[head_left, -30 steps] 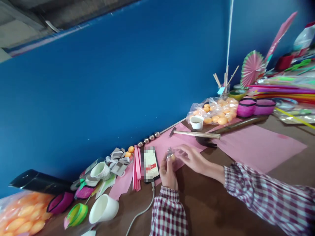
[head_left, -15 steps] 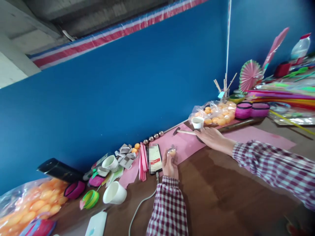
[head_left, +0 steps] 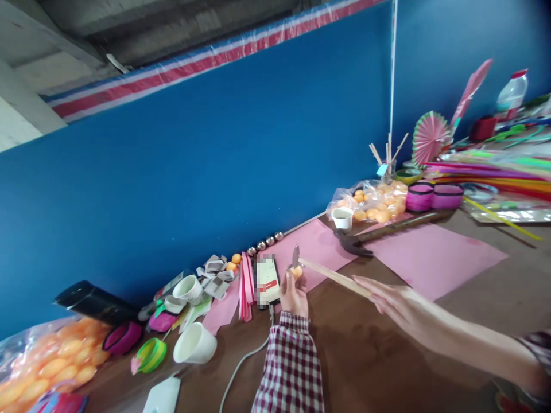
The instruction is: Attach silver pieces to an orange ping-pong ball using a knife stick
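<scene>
My left hand [head_left: 295, 295] is raised above the brown table and pinches a small orange ball [head_left: 296, 272] at its fingertips. My right hand [head_left: 390, 295], blurred, grips the far end of a small hammer [head_left: 331, 275] with a thin wooden handle. The hammer's metal head [head_left: 295, 256] sits right at the top of the ball. A pink paper sheet [head_left: 422, 255] lies on the table behind both hands.
A phone [head_left: 267, 280] on a cable lies just left of my left hand. A large dark hammer [head_left: 350, 244], a small white cup [head_left: 343, 217] and a bag of orange balls [head_left: 374, 201] sit beyond. White cups [head_left: 196, 344] and paper scraps crowd the left side.
My right hand reached out to the small hammer on the pink sheet, picked it up and swung its head back to the ball in my left hand. The camera tilted slightly.
</scene>
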The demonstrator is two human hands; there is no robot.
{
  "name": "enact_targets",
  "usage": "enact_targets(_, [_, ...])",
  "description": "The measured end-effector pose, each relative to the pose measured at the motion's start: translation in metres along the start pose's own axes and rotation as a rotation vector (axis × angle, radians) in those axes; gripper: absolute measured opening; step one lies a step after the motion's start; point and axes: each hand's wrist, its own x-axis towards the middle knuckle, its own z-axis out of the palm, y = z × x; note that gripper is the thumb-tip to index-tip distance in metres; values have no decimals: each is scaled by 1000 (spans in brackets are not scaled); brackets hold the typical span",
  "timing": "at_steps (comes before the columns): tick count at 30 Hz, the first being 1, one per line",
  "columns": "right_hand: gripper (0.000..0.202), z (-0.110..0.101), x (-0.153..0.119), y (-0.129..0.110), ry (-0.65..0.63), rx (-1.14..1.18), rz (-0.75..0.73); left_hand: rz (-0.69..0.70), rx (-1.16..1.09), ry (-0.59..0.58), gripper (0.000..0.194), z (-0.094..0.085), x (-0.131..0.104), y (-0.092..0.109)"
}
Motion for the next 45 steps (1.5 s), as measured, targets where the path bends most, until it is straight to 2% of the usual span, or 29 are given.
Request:
enact_targets(5, [49, -3, 6, -7, 18, 45, 22, 20, 20, -3, 16, -1, -1, 1])
enact_targets(10, [46, -9, 4, -15, -5, 113, 43, 23, 22, -2, 20, -2, 1, -1])
enact_targets(16, [45, -11, 5, -14, -12, 157, 113, 33, 27, -20, 16, 1, -2, 1])
enact_targets(21, [43, -11, 2, -13, -24, 198, 113, -15, 8, 10, 11, 3, -4, 5])
enact_targets(33, [45, -9, -4, -11, -35, 240, 170, -36, -48, -22, 9, 2, -5, 5])
enact_targets(39, [44, -7, -6, -12, -53, 250, 173, -66, -73, -55, 14, 2, -5, 6])
enact_targets(45, [45, -1, -9, -13, -1, 297, 208, -140, -169, 27, 15, 3, -5, 8])
